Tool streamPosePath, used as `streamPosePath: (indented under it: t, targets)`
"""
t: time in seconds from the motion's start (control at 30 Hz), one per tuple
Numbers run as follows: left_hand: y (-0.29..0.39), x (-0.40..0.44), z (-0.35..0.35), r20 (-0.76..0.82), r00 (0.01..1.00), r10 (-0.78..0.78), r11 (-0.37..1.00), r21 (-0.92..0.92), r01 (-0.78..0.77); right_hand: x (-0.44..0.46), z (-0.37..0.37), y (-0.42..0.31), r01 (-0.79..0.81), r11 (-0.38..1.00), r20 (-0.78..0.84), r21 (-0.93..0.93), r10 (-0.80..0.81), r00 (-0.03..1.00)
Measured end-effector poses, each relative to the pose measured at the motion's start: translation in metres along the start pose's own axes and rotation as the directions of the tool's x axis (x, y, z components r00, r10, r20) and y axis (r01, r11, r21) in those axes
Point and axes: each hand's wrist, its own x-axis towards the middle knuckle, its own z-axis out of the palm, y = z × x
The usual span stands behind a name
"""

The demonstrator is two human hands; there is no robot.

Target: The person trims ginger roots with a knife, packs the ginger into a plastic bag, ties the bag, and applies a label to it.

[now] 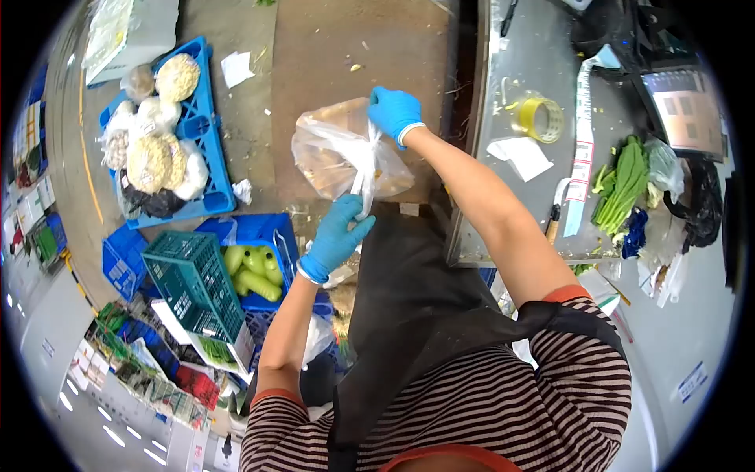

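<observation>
In front of me a clear plastic bag [324, 153] hangs spread out, gathered into whitish folds near its middle. My left hand [336, 237], in a blue glove, closes on the gathered strip at the bag's near end. Its fingertips and thumb press together there. My right hand [395, 112], also blue-gloved, is a fist around the bag's upper right part. Brown floor shows through the film; whether the bag holds anything, I cannot tell.
At right, a metal table [503, 204] bears yellow tape [539, 119], leafy greens [621, 189] and a hooked tool [555, 216]. At left are a blue pallet [212, 169] with bagged produce [149, 161], a green crate [197, 283] and a blue crate [287, 236] of pale green gourds [255, 275].
</observation>
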Motion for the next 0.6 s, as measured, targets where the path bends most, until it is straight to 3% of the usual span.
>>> streamPosePath:
  t: [0.03,0.1,0.13,0.23,0.27,0.3,0.33,0.37,0.43,0.47,0.5,0.53,0.57,0.6]
  targets:
    - [0.001,-0.003,-0.006,0.052,0.985,-0.165,0.986,-0.007,0.165,-0.004,0.007,-0.006,0.024,0.999,-0.016,-0.038,-0.025,1.000]
    - [0.003,0.000,-0.023,0.138,0.879,-0.457,0.887,0.002,0.461,-0.012,0.007,-0.012,0.035,0.998,-0.084,0.061,-0.030,0.996]
    - [-0.006,0.007,-0.024,0.174,0.716,-0.676,0.700,-0.153,0.698,-0.018,0.000,-0.016,0.056,0.992,-0.116,0.117,-0.042,0.992]
    - [-0.053,0.025,-0.005,-0.002,0.845,-0.535,0.844,-0.050,0.534,-0.030,-0.018,-0.031,0.160,0.971,-0.182,0.176,-0.128,0.975]
    - [-0.040,0.028,0.002,0.051,0.913,-0.404,0.890,0.252,0.379,-0.032,-0.029,-0.035,0.198,0.967,-0.207,0.161,-0.163,0.965]
    - [-0.024,0.026,0.013,0.146,0.946,-0.289,0.838,0.517,0.176,-0.034,-0.035,-0.032,0.234,0.961,-0.226,0.145,-0.198,0.954]
    - [-0.006,0.023,0.016,0.274,0.940,-0.203,0.697,0.715,-0.058,-0.017,-0.036,-0.018,0.075,0.992,-0.129,0.099,-0.062,0.990]
    - [0.011,0.020,0.007,0.216,0.974,-0.067,0.714,0.692,-0.105,-0.009,-0.036,-0.001,-0.022,0.996,-0.058,0.092,0.028,0.998]
    - [0.043,0.012,-0.017,0.076,0.977,0.201,0.729,0.655,-0.201,-0.009,-0.016,0.014,-0.061,0.995,-0.036,0.085,0.064,0.997]
    - [0.048,0.010,-0.023,0.053,0.964,0.262,0.759,0.606,-0.239,-0.011,-0.018,0.009,-0.043,0.996,-0.017,0.077,0.044,0.999]
    - [0.050,0.011,-0.029,-0.077,0.997,0.003,0.969,0.245,0.016,-0.015,-0.019,0.006,-0.032,0.997,-0.006,0.073,0.033,0.999]
    - [0.053,0.010,-0.034,-0.075,0.954,-0.289,0.946,-0.177,0.272,-0.024,-0.020,0.005,-0.035,0.997,0.008,0.069,0.035,0.999]
    - [0.053,0.006,-0.037,0.055,0.838,-0.543,0.681,-0.555,0.478,-0.037,-0.025,0.009,-0.020,0.936,0.136,0.351,-0.030,0.990]
    - [0.035,0.006,-0.038,0.026,0.865,-0.501,0.663,-0.631,0.403,-0.047,-0.037,0.016,-0.037,0.800,0.234,0.599,-0.131,0.963]
